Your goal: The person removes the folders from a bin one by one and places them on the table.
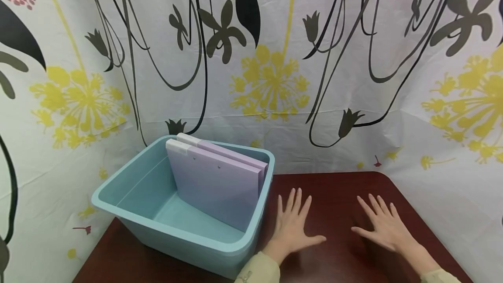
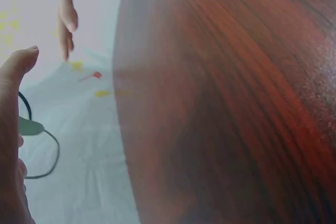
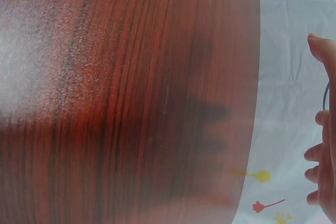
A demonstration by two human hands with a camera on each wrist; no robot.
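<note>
My left hand [image 1: 291, 228] is spread with straight fingers over the dark red wooden table [image 1: 326, 195], just right of a light blue plastic tub [image 1: 188, 241]. Nothing is in its grasp. To the right of it, my right hand [image 1: 387, 226] is spread the same way above the table's right part, also holding nothing. Two lilac file folders [image 1: 220, 182] with whitish corners stand on edge inside the tub, leaning against its right back part. In the left wrist view the left thumb [image 2: 18, 69] shows at the left edge; the right fingers [image 3: 313, 153] show in the right wrist view.
A white curtain [image 1: 251, 95] printed with yellow, red, grey and black flowers hangs behind the table and round its sides. The table's rounded back right corner [image 1: 379, 178] lies beyond the right hand. The tub covers the table's left part.
</note>
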